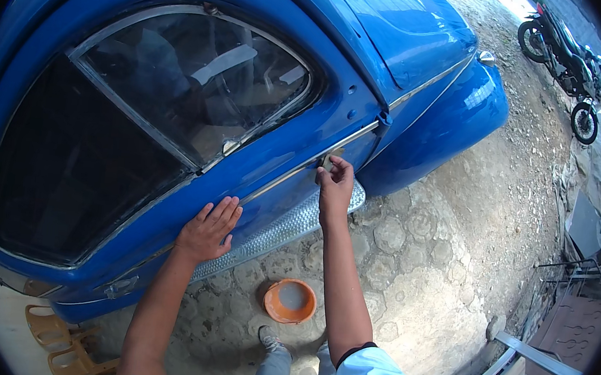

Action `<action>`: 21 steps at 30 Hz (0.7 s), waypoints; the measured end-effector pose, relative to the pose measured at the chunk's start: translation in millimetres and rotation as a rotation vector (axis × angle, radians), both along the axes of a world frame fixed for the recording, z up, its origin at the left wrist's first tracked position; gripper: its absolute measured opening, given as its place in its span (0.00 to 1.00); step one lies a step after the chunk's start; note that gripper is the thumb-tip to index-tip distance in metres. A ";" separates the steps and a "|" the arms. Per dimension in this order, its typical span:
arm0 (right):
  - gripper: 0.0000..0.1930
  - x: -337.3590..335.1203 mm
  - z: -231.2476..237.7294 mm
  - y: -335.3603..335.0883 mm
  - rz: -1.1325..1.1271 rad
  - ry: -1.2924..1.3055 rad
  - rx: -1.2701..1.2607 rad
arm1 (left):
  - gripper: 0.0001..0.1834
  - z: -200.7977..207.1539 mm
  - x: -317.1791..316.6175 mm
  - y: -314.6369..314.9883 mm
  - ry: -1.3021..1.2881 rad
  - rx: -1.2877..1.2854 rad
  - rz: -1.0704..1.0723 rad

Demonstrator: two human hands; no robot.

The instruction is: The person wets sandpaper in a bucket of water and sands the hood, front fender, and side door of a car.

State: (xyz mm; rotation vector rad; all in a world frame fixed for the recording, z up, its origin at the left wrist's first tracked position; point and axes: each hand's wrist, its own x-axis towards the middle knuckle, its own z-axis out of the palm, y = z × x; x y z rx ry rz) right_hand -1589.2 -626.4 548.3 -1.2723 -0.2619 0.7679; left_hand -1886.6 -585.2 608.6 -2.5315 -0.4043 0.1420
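A blue car (pixel 268 145) with rounded bodywork stands in front of me, its side window framed in metal. My left hand (pixel 209 229) lies flat on the door below the window, fingers stretched out and touching the paint. Farther right, my right hand (pixel 336 181) pinches a small flat greyish-brown piece (pixel 327 164), possibly folded sandpaper, against the door by the bright trim strip (pixel 283 179). My fingers partly cover the piece, so its kind is unsure. Beneath the door runs a patterned silver running board (pixel 275 226).
An orange bucket (pixel 289 301) holding greyish liquid stands on the hexagonal paving near my feet. Tan plastic chairs (pixel 68 349) are at the lower left. At the far right are a motorcycle (pixel 562 57) and metal framing (pixel 533 358). A fender (pixel 440 132) bulges out ahead.
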 end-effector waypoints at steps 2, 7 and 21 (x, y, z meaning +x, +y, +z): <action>0.14 22.8 4.8 -3.5 -0.103 -0.251 0.063 | 0.43 -0.5 4.5 0.3 -0.004 0.010 -0.004; 0.11 108.4 41.4 -8.8 -0.287 -0.448 0.071 | 0.44 3.5 6.9 0.4 -0.026 0.024 -0.013; 0.29 91.2 52.1 11.1 0.262 -0.759 -0.099 | 0.42 3.0 2.3 -2.0 -0.029 0.014 -0.016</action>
